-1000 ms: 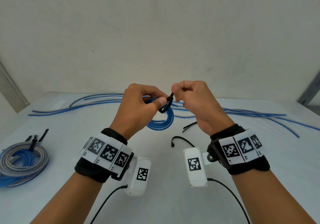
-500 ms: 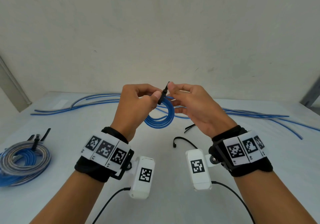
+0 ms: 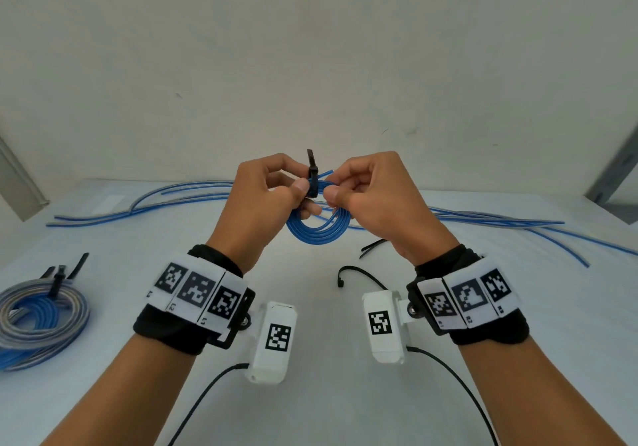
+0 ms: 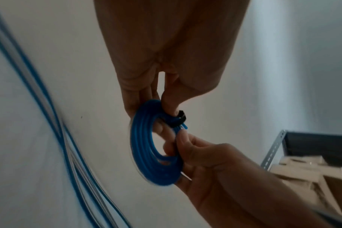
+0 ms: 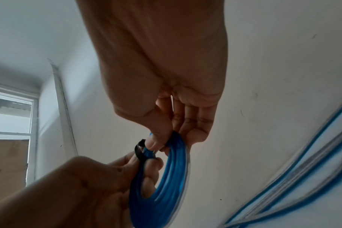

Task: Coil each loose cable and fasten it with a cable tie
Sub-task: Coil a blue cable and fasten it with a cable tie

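Since a second ago, I note the black cable tie (image 3: 312, 174) loop cinched tight round the blue coil (image 3: 319, 228), tail upright. Left hand (image 3: 262, 200) and right hand (image 3: 373, 197) both pinch the coil beside it. No legible writing.

The head view looks forward and down over both forearms at the table (image 3: 345, 394) and wall. Each wrist view looks close along its palm toward the fingers, facing the opposite hand. All three share the blue coil (image 3: 316, 235) (image 4: 146, 148) (image 5: 164, 185).
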